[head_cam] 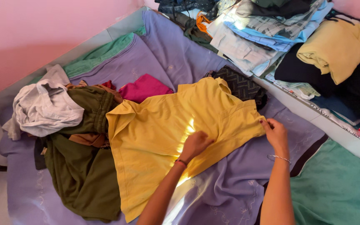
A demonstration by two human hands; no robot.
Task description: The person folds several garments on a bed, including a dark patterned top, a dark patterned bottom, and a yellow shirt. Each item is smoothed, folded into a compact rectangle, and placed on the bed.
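Yellow shirt lies spread flat across the middle of the bed, on its purple sheet. Left hand presses its middle, fingers bent into the cloth; right hand pinches the sleeve edge nearest the bed's right side. Light, limp fabric, likely best taken by seams and hems.

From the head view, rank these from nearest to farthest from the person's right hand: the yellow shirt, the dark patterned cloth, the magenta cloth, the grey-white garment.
From the right hand:
1. yellow shirt, its edge pinched in the fingers.
2. dark patterned cloth, just above the hand.
3. magenta cloth, past the shirt's collar, to the left.
4. grey-white garment, far left on the pile.
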